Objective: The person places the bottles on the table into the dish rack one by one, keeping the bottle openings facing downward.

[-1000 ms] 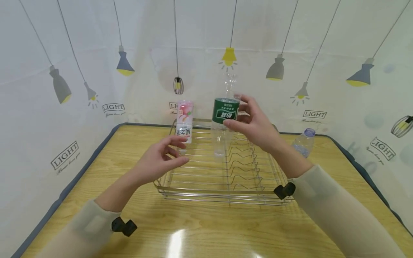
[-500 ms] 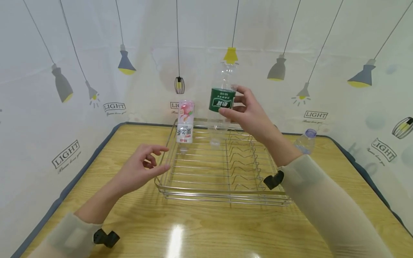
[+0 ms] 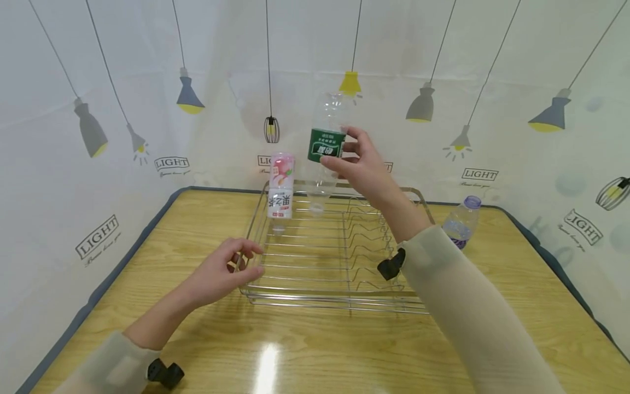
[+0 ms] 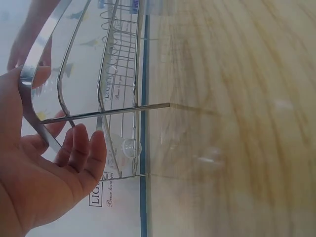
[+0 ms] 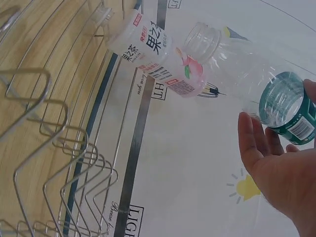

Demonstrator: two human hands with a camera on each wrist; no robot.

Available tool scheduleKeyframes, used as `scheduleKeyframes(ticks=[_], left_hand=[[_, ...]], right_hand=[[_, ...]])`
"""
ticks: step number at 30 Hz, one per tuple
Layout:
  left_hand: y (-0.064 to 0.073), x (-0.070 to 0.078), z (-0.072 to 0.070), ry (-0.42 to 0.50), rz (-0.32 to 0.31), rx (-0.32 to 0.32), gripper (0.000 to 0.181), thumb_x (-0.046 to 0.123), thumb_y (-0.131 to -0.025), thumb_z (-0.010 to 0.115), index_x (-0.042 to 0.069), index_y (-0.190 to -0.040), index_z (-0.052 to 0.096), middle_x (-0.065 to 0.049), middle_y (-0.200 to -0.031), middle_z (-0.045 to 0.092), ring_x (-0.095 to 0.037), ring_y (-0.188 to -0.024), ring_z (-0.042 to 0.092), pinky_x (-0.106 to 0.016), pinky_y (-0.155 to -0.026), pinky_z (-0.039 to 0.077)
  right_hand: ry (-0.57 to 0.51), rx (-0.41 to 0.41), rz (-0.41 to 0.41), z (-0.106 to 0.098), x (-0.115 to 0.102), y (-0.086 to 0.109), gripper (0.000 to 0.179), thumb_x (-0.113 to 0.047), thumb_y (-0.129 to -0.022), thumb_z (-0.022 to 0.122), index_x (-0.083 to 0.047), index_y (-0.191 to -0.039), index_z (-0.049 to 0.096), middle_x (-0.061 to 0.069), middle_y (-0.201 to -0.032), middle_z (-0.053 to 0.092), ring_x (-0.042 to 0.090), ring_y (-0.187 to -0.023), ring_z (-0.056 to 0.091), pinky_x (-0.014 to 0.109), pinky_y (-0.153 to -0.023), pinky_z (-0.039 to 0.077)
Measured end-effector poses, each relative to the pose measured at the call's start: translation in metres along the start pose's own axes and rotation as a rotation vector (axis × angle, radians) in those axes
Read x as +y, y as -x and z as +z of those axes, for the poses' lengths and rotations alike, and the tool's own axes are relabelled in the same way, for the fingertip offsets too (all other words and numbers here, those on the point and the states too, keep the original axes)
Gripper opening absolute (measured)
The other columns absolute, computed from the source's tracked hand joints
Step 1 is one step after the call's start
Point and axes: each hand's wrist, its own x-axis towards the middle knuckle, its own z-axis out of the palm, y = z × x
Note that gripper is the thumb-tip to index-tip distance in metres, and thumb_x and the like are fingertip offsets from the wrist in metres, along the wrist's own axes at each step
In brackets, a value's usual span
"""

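Clamping the green-labelled bottle (image 3: 326,145) between thumb and fingers, the right grip (image 3: 359,164) holds it mouth downward above the wire rack (image 3: 344,294). Compared with a second ago, this grip and its bottle have moved leftward and higher, and the bottle's mouth now hangs nearer the peach-labelled bottle (image 3: 280,191). That one stands inverted at the rack's far left, to the left of the right grip and slightly below it, just as it does in the earlier frame.

The left grip (image 3: 216,276) has drawn back from beside the peach-labelled bottle and now lies nearer the person, at the rack's near left corner. Its fingers are bent, with the thumb apart from them; I cannot tell whether they touch the rack's wires.

To the right of the right grip and below it, a purple-rimmed bottle (image 3: 461,223) stands on the wooden surface (image 3: 344,350), beside the rack. More of its body shows now, since the right sleeve (image 3: 458,290) has shifted away from it.
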Motion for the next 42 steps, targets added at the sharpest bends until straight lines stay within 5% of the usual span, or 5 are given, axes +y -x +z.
scheduleKeyframes(ticks=[15,28,34,42], left_hand=[[-0.002,-0.006,0.002,0.059,-0.011,-0.016,0.045,0.027,-0.097,0.084,0.011,-0.134,0.061,-0.020,-0.121,0.053,-0.027,-0.098,0.051,-0.029,-0.070,0.048],[-0.003,-0.004,0.002,0.069,-0.012,-0.023,0.047,0.026,-0.096,0.084,0.012,-0.135,0.061,-0.021,-0.125,0.053,-0.027,-0.098,0.051,-0.028,-0.069,0.047],[-0.004,-0.002,0.002,0.082,-0.005,-0.032,0.047,0.024,-0.097,0.084,0.012,-0.135,0.060,-0.021,-0.128,0.053,-0.027,-0.098,0.051,-0.028,-0.070,0.048],[-0.002,-0.003,0.002,0.067,-0.014,-0.027,0.048,0.027,-0.098,0.083,0.012,-0.137,0.061,-0.019,-0.125,0.052,-0.027,-0.098,0.051,-0.029,-0.070,0.047]], right_hand=[[-0.087,0.049,0.039,0.036,0.022,-0.032,0.085,-0.025,-0.100,0.081,-0.023,-0.169,0.032,0.012,-0.149,0.055,0.026,-0.126,0.063,0.042,-0.101,0.059],[-0.129,0.082,0.066,0.036,0.047,-0.041,0.084,-0.027,-0.101,0.080,-0.025,-0.170,0.032,0.011,-0.152,0.054,0.027,-0.130,0.062,0.049,-0.109,0.055],[-0.103,0.070,0.088,0.036,0.063,-0.042,0.086,-0.026,-0.101,0.080,-0.020,-0.170,0.030,0.013,-0.152,0.054,0.027,-0.128,0.061,0.045,-0.105,0.055],[-0.001,0.044,0.148,0.039,0.074,-0.043,0.091,-0.028,-0.100,0.083,-0.022,-0.172,0.027,0.019,-0.157,0.050,0.035,-0.130,0.063,0.056,-0.113,0.056]])
